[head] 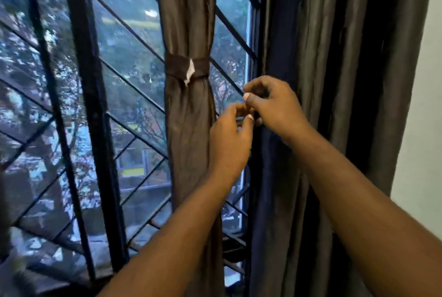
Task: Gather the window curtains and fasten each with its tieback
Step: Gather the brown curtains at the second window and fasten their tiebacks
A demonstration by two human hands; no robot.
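Note:
A brown curtain [189, 21] hangs gathered in the middle of the window, bound by a dark tieback [177, 67] with a white tag showing. To its right a wider dark curtain [323, 57] hangs in loose folds. My left hand [229, 141] and my right hand [275, 105] meet at the left edge of this right curtain, fingertips pinched together. A small dark piece sits between the fingers; it is too hidden to tell what it is.
Black metal window bars [91, 81] with diagonal grille rods cover the glass on the left. Trees and buildings show outside. A pale wall [425, 129] borders the right curtain.

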